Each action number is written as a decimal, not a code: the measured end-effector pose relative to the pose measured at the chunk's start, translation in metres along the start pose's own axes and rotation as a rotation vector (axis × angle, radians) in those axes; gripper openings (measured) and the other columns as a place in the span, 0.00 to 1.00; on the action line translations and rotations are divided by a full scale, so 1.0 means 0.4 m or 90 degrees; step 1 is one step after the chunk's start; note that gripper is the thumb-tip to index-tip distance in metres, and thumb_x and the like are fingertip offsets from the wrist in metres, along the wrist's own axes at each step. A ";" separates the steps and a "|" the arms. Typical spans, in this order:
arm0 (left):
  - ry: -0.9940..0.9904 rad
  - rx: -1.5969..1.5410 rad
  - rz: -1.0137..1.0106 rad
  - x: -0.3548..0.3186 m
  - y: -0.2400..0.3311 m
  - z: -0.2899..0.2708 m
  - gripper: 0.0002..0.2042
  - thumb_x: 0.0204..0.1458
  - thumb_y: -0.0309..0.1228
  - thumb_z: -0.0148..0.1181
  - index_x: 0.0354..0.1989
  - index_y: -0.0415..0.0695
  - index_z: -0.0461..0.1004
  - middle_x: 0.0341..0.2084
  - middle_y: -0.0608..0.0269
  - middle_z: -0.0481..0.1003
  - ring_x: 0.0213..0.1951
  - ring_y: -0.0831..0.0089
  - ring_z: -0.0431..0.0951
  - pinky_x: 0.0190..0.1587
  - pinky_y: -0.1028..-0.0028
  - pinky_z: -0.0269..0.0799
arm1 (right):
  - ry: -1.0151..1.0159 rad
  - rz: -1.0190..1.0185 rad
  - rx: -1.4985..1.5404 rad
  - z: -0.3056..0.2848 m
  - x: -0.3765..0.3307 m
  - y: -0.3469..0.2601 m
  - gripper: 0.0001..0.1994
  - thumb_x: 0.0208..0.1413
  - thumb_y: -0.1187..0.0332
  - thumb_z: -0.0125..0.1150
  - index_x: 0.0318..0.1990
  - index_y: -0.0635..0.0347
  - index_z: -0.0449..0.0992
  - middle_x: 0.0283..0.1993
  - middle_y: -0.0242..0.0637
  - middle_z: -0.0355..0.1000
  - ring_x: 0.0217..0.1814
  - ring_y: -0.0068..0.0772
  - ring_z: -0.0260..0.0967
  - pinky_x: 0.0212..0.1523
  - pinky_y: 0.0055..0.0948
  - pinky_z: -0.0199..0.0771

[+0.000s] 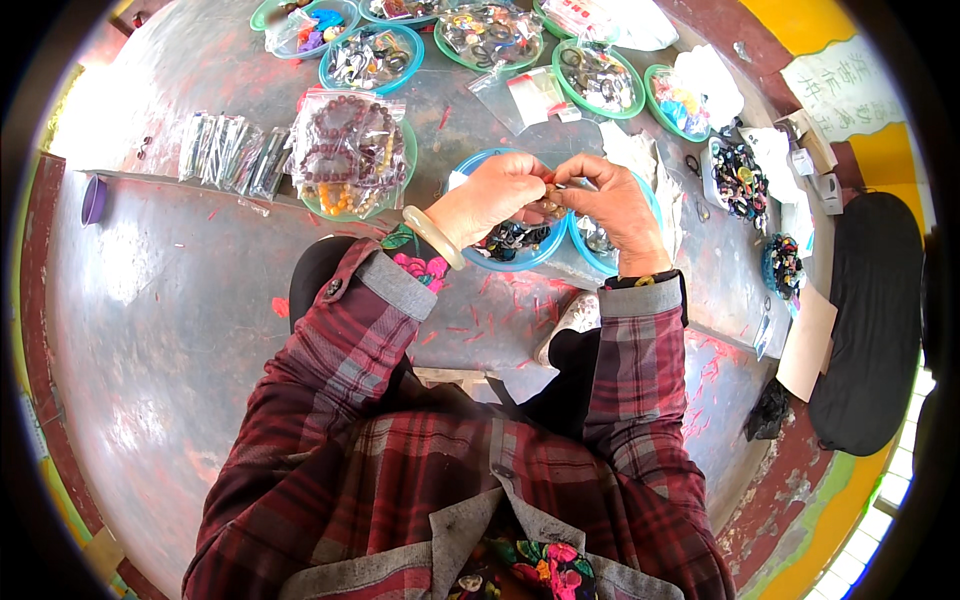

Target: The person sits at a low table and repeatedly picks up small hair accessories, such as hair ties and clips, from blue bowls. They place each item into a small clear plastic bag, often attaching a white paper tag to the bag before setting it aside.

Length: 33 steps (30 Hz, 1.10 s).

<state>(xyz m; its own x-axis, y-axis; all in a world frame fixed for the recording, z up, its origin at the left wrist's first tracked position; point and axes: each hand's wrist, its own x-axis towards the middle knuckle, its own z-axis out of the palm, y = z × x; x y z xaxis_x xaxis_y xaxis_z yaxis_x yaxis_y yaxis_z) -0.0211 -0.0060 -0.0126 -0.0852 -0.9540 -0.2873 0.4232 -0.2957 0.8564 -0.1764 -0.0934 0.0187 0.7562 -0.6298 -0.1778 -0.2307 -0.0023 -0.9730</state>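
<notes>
My left hand [492, 200], with a pale bangle [434, 238] on its wrist, meets my right hand [618, 212] at the centre. The fingers of both are pinched together around a small brownish piece [548, 205], perhaps beads, mostly covered by the fingertips. Beneath them stand two blue baskets: the left basket [528, 262] holds dark small parts, and the right basket [592, 262] is partly hidden by my right hand. Left of my left hand, a green basket [408, 160] bears bagged strings of dark red and amber beads.
Along the far side sit several baskets of small parts, including a blue one [328, 72] and a green one [640, 95]. Packed slim bags [232, 152] lie at left, near a purple cup [94, 200]. Scissors [692, 163] and a white tub [712, 172] are at right.
</notes>
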 end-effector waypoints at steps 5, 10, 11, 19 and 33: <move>-0.015 0.005 -0.036 -0.011 0.010 0.004 0.11 0.51 0.24 0.45 0.43 0.37 0.67 0.37 0.64 0.70 0.39 0.77 0.73 0.40 0.75 0.73 | -0.005 -0.028 0.005 0.007 -0.002 -0.002 0.05 0.41 0.77 0.62 0.27 0.63 0.74 0.29 0.29 0.68 0.34 0.21 0.68 0.35 0.21 0.67; -0.081 -0.063 -0.005 -0.011 0.011 0.001 0.11 0.52 0.25 0.47 0.44 0.38 0.66 0.38 0.64 0.70 0.41 0.77 0.72 0.42 0.76 0.72 | 0.016 -0.054 -0.006 -0.002 0.003 0.018 0.04 0.41 0.78 0.62 0.28 0.65 0.75 0.33 0.32 0.67 0.34 0.22 0.68 0.35 0.21 0.67; -0.099 -0.075 0.005 -0.012 0.013 0.001 0.11 0.53 0.25 0.48 0.45 0.38 0.66 0.38 0.64 0.70 0.41 0.77 0.72 0.43 0.76 0.72 | 0.016 -0.056 0.000 -0.003 0.002 0.019 0.04 0.41 0.78 0.62 0.28 0.65 0.75 0.34 0.32 0.67 0.34 0.22 0.68 0.36 0.21 0.67; -0.102 -0.181 0.012 0.004 0.001 -0.015 0.14 0.55 0.24 0.47 0.49 0.33 0.63 0.41 0.58 0.70 0.43 0.72 0.73 0.47 0.73 0.72 | 0.062 -0.107 -0.036 -0.003 -0.002 0.011 0.05 0.44 0.76 0.61 0.31 0.62 0.78 0.40 0.34 0.68 0.37 0.22 0.67 0.38 0.21 0.67; -0.068 -0.151 0.043 0.007 -0.008 -0.008 0.13 0.58 0.27 0.42 0.47 0.33 0.66 0.40 0.59 0.70 0.40 0.72 0.73 0.43 0.72 0.74 | 0.231 -0.151 -0.277 0.022 0.021 0.012 0.35 0.32 0.71 0.70 0.53 0.56 0.62 0.56 0.43 0.60 0.58 0.38 0.57 0.56 0.33 0.59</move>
<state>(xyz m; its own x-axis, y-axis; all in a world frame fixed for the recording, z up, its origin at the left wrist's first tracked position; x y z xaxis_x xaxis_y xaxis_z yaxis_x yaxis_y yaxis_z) -0.0197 -0.0077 -0.0174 -0.1392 -0.9748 -0.1742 0.6298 -0.2229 0.7441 -0.1657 -0.0918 0.0115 0.5782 -0.7977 0.1715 -0.3691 -0.4432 -0.8169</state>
